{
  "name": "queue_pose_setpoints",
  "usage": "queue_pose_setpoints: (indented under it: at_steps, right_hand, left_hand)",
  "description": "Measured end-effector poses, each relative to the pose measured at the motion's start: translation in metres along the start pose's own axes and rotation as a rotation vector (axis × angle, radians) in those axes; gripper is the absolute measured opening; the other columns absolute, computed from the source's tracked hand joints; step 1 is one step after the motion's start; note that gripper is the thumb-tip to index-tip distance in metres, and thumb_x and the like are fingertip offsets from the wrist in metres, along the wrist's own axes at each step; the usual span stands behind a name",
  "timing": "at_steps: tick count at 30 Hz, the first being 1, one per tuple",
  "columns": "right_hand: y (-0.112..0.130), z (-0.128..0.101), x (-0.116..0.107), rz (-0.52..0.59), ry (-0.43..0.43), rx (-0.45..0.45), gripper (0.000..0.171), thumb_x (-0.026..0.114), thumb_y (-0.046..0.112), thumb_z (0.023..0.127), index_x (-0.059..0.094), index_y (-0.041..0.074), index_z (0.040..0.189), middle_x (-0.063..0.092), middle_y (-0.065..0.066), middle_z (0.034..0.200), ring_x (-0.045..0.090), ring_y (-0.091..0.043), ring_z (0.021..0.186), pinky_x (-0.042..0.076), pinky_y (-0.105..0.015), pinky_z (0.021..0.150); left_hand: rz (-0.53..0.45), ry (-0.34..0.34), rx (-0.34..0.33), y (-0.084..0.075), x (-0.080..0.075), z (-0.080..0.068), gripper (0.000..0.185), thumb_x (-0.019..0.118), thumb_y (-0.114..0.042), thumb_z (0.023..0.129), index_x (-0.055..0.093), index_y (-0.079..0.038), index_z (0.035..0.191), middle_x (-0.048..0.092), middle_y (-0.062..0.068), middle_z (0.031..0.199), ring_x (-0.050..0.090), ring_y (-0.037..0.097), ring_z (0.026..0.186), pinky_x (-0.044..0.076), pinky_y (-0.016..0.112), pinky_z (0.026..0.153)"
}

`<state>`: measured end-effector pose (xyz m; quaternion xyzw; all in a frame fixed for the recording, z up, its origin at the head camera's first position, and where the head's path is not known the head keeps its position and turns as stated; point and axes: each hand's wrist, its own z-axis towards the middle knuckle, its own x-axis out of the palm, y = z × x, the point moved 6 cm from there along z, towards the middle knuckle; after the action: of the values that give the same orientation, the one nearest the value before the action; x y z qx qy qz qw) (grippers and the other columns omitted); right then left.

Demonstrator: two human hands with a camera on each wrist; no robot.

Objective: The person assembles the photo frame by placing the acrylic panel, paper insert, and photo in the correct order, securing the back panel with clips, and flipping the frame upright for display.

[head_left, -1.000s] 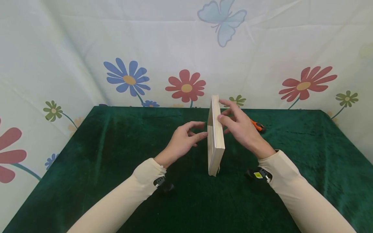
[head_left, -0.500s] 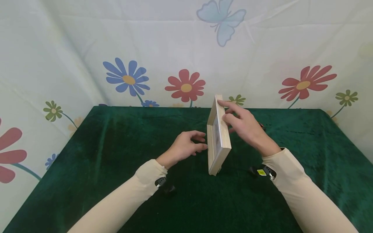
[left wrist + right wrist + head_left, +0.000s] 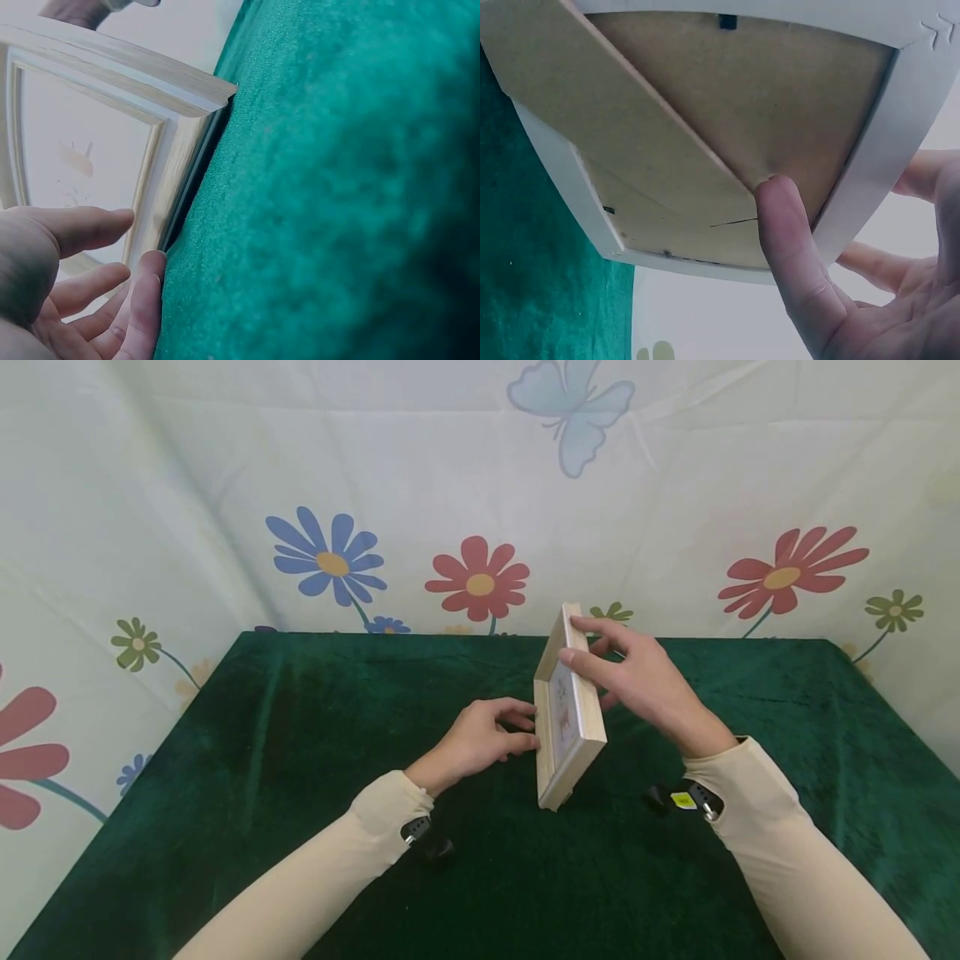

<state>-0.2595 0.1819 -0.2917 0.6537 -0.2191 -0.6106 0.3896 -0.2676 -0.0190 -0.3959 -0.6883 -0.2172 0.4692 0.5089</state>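
Note:
A light wooden picture frame (image 3: 591, 710) stands on its lower edge on the green cloth, leaning to the right, its picture side towards my left hand. My right hand (image 3: 641, 683) grips the upper edge; the thumb lies over the rim. In the right wrist view one fingertip presses the brown backing board (image 3: 840, 97), beside a slanting support leg (image 3: 607, 112). My left hand (image 3: 474, 739) is at the lower front edge with loosely bent fingers. One left fingertip (image 3: 154, 262) appears to touch the bottom edge; the thumb is in front of the picture.
Green velvety cloth (image 3: 300, 735) covers the table. A white curtain (image 3: 660, 485) printed with flowers and a butterfly hangs behind it. Dark wrist-camera straps (image 3: 701, 799) sit on the cream sleeves (image 3: 780, 835).
The frame's top has tilted to the right with my right hand, showing more of the picture. My left hand has lowered slightly. An orange-handled tool seen earlier is now hidden behind my right hand.

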Motion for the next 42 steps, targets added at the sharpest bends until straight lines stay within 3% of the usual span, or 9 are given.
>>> queue_pose_setpoints:
  at_steps: [5,9,18,27,34,42]
  right_hand:
    - [0.001,0.000,-0.002,-0.004,-0.006,0.029,0.071,0.067,0.038,0.105,0.038,0.016,0.166,0.054,-0.023,0.136,0.067,-0.040,0.106,0.063,-0.040,0.078]
    - [0.001,-0.001,-0.004,-0.008,-0.013,0.042,0.069,0.066,0.035,0.106,0.038,0.016,0.166,0.054,-0.023,0.136,0.067,-0.039,0.105,0.061,-0.035,0.076]
    - [-0.001,-0.001,-0.006,0.003,-0.049,0.042,0.065,0.064,0.026,0.106,0.040,0.016,0.165,0.055,-0.023,0.133,0.068,-0.038,0.099,0.061,-0.031,0.073]
    - [-0.006,0.001,-0.008,0.068,-0.071,0.035,0.063,0.061,0.022,0.105,0.041,0.018,0.165,0.057,-0.022,0.127,0.070,-0.036,0.098,0.061,-0.027,0.072]
    - [-0.009,0.004,-0.007,0.151,-0.061,0.028,0.063,0.060,0.024,0.106,0.039,0.019,0.166,0.059,-0.021,0.128,0.067,-0.036,0.108,0.061,-0.033,0.082]
    - [-0.016,0.007,-0.010,0.233,-0.042,0.066,0.066,0.059,0.032,0.107,0.033,0.024,0.168,0.055,-0.020,0.143,0.062,-0.036,0.120,0.055,-0.047,0.100]
  left_hand:
    - [0.004,0.013,-0.020,0.010,-0.001,0.006,0.050,0.080,-0.029,0.096,0.065,-0.017,0.142,0.071,-0.002,0.121,0.072,0.016,0.093,0.060,0.035,0.080]
    - [-0.004,0.011,-0.019,0.008,-0.001,0.004,0.049,0.079,-0.028,0.097,0.065,-0.013,0.142,0.071,0.002,0.122,0.073,0.017,0.094,0.060,0.035,0.081]
    - [-0.014,-0.069,-0.077,0.002,-0.001,-0.001,0.052,0.076,-0.022,0.100,0.059,-0.011,0.148,0.070,0.007,0.127,0.072,0.018,0.091,0.061,0.034,0.079]
    - [-0.159,-0.143,-0.071,0.004,-0.005,0.000,0.060,0.075,-0.019,0.101,0.051,-0.007,0.154,0.069,0.012,0.129,0.074,0.022,0.094,0.063,0.036,0.079]
    - [-0.263,-0.167,-0.085,0.009,-0.009,0.002,0.065,0.074,-0.016,0.101,0.044,-0.005,0.157,0.069,0.015,0.130,0.075,0.024,0.098,0.063,0.037,0.080]
    - [-0.331,-0.207,-0.070,0.011,-0.014,0.002,0.066,0.072,-0.016,0.102,0.043,-0.014,0.160,0.071,0.012,0.129,0.076,0.026,0.098,0.063,0.039,0.084]
